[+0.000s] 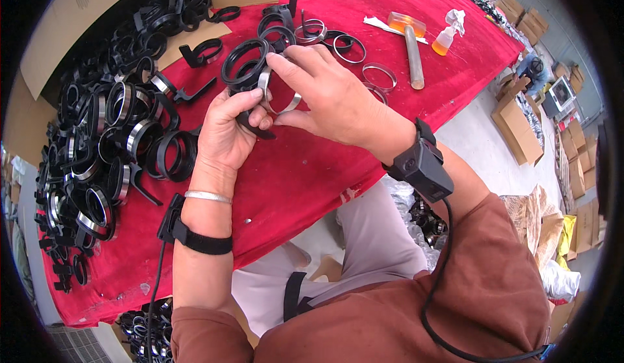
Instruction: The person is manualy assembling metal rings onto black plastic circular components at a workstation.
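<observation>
Metal ring (264,82) is sitting between left grip (226,128) and right grip (338,100). The left is pinching a black piece (257,128) just beside the ring; the right is curving around the ring's right side, though whether it is pressing I cannot tell. Black parts (140,137) are lying heaped left of the left grip, on the red-covered worktop (292,174).

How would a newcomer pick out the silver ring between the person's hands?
Over the red cloth, find the bare left hand and right hand close together. Between them is a thin silver ring, right beside a black ringed part. Unlike the loose silver rings lying farther right, this one is held.
</observation>
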`<state>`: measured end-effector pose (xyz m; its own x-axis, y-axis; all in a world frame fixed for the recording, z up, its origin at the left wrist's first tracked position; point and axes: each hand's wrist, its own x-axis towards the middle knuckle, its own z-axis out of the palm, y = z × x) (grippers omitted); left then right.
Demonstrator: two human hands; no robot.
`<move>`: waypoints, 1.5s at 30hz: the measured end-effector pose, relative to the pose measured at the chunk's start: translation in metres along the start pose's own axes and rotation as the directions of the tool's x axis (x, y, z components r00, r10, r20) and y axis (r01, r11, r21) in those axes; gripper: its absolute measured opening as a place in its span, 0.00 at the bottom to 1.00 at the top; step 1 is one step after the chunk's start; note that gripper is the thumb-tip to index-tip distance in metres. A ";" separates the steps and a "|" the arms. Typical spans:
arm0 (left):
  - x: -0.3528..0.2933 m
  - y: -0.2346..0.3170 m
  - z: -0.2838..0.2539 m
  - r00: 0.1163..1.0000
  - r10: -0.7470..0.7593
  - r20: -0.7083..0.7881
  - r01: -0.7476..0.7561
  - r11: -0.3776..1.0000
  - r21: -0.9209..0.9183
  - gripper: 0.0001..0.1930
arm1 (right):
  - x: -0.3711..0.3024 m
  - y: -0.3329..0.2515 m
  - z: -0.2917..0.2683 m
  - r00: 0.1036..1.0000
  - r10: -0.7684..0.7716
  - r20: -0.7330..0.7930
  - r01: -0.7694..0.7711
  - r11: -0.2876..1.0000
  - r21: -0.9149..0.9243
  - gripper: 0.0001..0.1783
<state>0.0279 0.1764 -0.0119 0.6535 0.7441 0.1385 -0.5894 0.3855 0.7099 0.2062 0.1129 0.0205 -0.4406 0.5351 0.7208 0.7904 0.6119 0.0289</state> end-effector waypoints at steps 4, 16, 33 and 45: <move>0.001 -0.003 0.002 1.000 0.015 0.011 -0.016 0.999 0.035 0.10 | -0.002 0.002 -0.005 0.998 0.065 0.007 -0.066 0.995 0.074 0.39; -0.003 -0.003 0.019 0.995 -0.051 0.081 0.017 0.926 0.378 0.24 | 0.007 0.021 -0.047 0.981 0.190 0.031 -0.193 0.973 0.124 0.40; -0.008 -0.011 0.031 1.000 -0.001 0.007 -0.003 0.798 0.603 0.24 | 0.018 0.015 -0.039 0.959 -0.006 0.283 -0.028 0.993 0.116 0.38; -0.005 -0.013 0.036 0.977 0.199 -0.078 -0.117 0.803 0.585 0.23 | 0.015 0.025 -0.026 0.964 0.206 0.170 -0.259 0.880 0.399 0.29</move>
<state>0.0492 0.1480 0.0029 0.4840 0.8461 0.2233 -0.2724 -0.0968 0.9573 0.2302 0.1213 0.0502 -0.3341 0.7409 0.5826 0.6399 0.6322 -0.4369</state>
